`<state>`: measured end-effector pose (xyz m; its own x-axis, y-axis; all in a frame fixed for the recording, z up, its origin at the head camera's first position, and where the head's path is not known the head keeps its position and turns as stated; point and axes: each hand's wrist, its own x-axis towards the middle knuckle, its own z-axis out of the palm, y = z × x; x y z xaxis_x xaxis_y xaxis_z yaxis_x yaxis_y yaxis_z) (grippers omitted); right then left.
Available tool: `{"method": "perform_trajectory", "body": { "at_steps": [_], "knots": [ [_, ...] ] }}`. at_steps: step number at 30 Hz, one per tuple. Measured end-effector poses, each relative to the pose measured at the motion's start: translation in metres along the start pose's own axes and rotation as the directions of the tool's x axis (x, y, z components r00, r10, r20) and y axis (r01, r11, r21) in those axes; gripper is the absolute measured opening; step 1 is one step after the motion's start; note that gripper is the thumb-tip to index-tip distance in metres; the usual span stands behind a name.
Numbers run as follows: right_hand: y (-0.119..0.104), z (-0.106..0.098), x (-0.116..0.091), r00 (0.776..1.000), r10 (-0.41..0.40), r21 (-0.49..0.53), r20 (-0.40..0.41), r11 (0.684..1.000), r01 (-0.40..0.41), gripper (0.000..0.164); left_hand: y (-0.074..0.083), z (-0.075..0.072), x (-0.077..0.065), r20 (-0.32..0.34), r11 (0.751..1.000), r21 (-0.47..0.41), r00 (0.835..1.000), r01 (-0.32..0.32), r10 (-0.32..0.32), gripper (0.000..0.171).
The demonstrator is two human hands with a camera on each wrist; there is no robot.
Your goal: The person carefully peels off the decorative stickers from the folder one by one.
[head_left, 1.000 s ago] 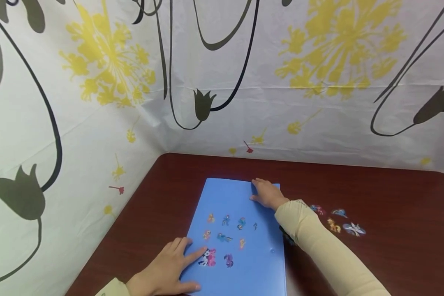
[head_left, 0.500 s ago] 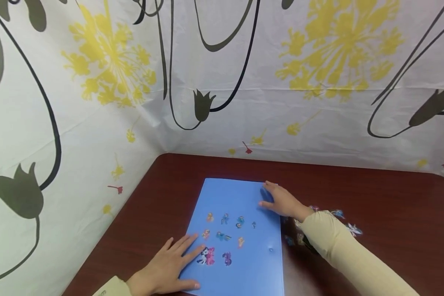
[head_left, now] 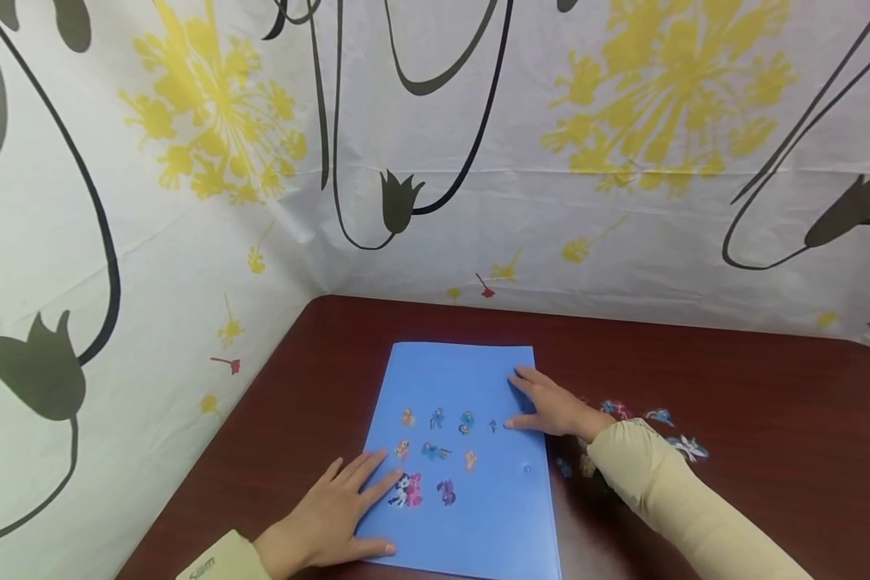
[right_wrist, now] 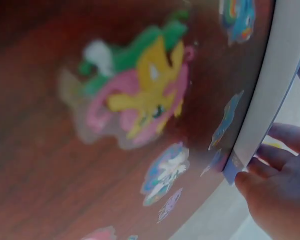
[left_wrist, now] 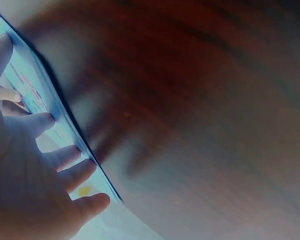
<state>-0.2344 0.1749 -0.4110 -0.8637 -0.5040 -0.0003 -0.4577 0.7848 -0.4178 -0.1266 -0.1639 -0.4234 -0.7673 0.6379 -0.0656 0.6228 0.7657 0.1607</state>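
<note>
With the left hand (head_left: 337,511), fingers spread and nearly straight, resting on the lower left edge of a blue folder (head_left: 460,370) at the lower centre of the frame. With the right hand (head_left: 551,405), thumb well apart from lightly spread fingers, touching the folder's right edge near its top corner. Backed across the top and left of the frame by a white cloth (head_left: 507,234) printed with yellow and dark green flowers. Lying flat on a dark reddish-brown desk (head_left: 790,395), taller than wide. Crossing the lower right corner in a long cream sleeve (head_left: 689,507). Scattered right of the folder as loose pony stickers (head_left: 687,448), partly hidden by the right forearm; seen closer, and blurred, in the right wrist view as a pink-and-yellow sticker (right_wrist: 150,95). Laid out on the folder in rows of four, three and two, from a black-white-and-pink pair sticker (head_left: 408,490) just by the left index fingertip down to a tiny blue sticker (head_left: 493,426) just beside the right thumb.
</note>
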Motion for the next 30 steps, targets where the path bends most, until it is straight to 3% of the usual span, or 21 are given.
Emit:
{"method": "perform_trajectory", "body": {
  "at_steps": [10,20,30],
  "knots": [
    [0.004,-0.003,0.016,0.999,0.009,0.078,0.048,0.997,-0.013,0.076,-0.001,-0.001,-0.001,0.041,0.997,-0.076,0.999,0.017,-0.014,0.082],
    [0.008,-0.001,0.02,0.999,0.02,0.111,0.041,0.994,-0.024,0.076,-0.014,-0.002,0.006,0.082,0.993,-0.113,0.996,-0.037,0.046,0.081],
    [0.014,-0.005,0.022,1.0,0.002,0.105,0.029,0.994,-0.005,0.076,-0.029,0.0,0.023,0.052,0.994,-0.091,0.996,-0.066,0.071,0.085]
  ]
}}
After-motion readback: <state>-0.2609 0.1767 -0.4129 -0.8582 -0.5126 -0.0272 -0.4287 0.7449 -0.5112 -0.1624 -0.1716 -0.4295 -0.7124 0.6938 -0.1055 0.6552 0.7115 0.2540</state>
